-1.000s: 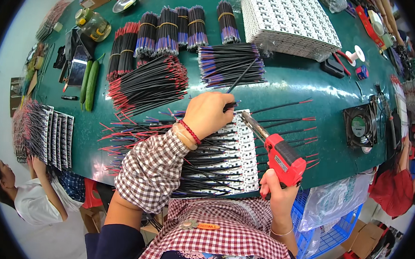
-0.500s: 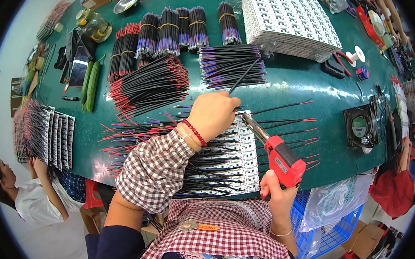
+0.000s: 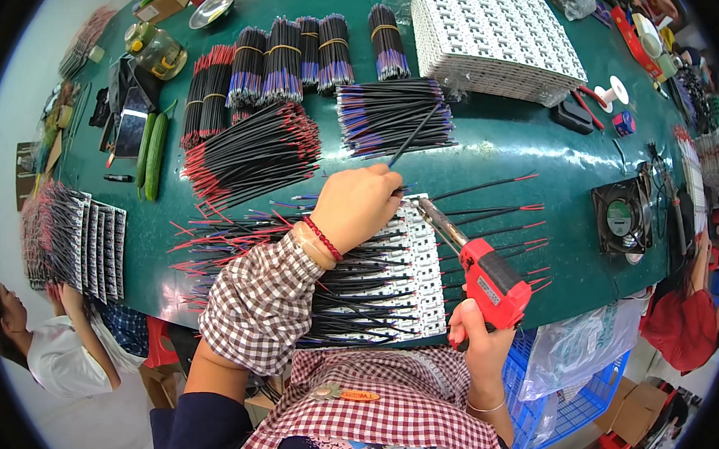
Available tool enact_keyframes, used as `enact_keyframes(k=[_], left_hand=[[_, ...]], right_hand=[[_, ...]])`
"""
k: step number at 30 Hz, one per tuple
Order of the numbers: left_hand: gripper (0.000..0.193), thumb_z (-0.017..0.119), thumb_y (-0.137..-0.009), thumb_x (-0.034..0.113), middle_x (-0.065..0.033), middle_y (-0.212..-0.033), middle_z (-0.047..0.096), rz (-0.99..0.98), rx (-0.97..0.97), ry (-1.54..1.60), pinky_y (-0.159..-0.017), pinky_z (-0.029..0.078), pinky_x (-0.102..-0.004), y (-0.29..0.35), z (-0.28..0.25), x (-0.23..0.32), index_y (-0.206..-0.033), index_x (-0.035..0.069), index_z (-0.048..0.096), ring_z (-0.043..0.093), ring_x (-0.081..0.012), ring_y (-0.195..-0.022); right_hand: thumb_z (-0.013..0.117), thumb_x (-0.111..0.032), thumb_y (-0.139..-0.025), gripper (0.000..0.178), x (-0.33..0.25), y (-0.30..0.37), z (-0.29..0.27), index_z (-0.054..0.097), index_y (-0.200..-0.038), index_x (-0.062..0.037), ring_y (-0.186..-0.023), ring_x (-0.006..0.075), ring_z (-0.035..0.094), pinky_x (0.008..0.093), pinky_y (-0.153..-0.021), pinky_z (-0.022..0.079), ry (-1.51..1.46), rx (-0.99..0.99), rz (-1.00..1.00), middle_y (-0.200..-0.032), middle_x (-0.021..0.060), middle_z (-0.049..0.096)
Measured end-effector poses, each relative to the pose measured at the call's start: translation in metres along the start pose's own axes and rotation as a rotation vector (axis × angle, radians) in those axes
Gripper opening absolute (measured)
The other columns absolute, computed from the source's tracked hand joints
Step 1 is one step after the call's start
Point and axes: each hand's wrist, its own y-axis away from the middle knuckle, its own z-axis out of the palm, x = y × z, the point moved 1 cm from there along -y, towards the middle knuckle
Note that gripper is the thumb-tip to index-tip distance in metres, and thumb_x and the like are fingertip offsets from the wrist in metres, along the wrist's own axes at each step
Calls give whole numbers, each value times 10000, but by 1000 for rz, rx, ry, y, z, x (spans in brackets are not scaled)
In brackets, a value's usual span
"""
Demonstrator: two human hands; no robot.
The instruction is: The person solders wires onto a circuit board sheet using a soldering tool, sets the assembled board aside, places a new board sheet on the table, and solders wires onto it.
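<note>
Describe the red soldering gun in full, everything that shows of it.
The soldering gun has a red plastic-looking pistol body with a pale label on its side and a long grey metal barrel slanting up-left. The right hand grips its handle from below, over the green table's near edge. Its tip reaches the white strip board beside the left hand, which pinches a thin black wire. Whether the tip touches cannot be told.

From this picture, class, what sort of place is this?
Probably an electronics assembly bench: a red soldering gun, bundled black wires and stacked white circuit strips cover the green table.
</note>
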Motion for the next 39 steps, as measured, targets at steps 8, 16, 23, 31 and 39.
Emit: enact_keyframes(k=[8, 16, 23, 31, 39], left_hand=[[78, 593, -757, 113, -112, -721, 580, 41, 73, 25, -579, 488, -437, 0, 5, 5, -727, 43, 578, 607, -322, -649], [85, 603, -755, 124, -105, -724, 567, 20, 49, -20, -577, 470, -440, -2, 8, 6, -737, 43, 581, 589, -331, -657], [78, 605, -752, 125, -103, -707, 565, 23, 46, -33, -574, 476, -439, -2, 7, 7, -733, 50, 594, 595, -323, -652], [67, 601, -736, 123, -99, -695, 567, 49, 42, -91, -569, 486, -434, -3, 8, 8, -717, 59, 601, 600, -317, -638], [65, 589, -684, 51, -138, -713, 599, 51, -6, -97, -599, 501, -421, -5, 2, 13, -733, 52, 631, 626, -316, -668]], right_hand=[[557, -65, -869, 129, 3, 0, 2, 551, -931, 48, -459, 94, 492, 240, -448, 415, 79, -1, 2, -627, 59, 567], [548, -49, -865, 108, 7, 0, 1, 567, -796, 32, -449, 94, 487, 241, -446, 410, 128, -9, -16, -601, 53, 559], [547, -37, -859, 187, 7, -2, 2, 528, -1015, 64, -451, 93, 489, 239, -441, 414, 74, -33, -9, -629, 67, 571], [542, -69, -876, 190, 10, -1, -2, 531, -1008, 67, -445, 93, 484, 236, -440, 407, 154, -63, -14, -624, 56, 570], [522, -91, -887, 249, 3, 1, -2, 506, -1064, 83, -443, 87, 468, 235, -443, 414, 70, -20, -57, -617, 59, 557]])
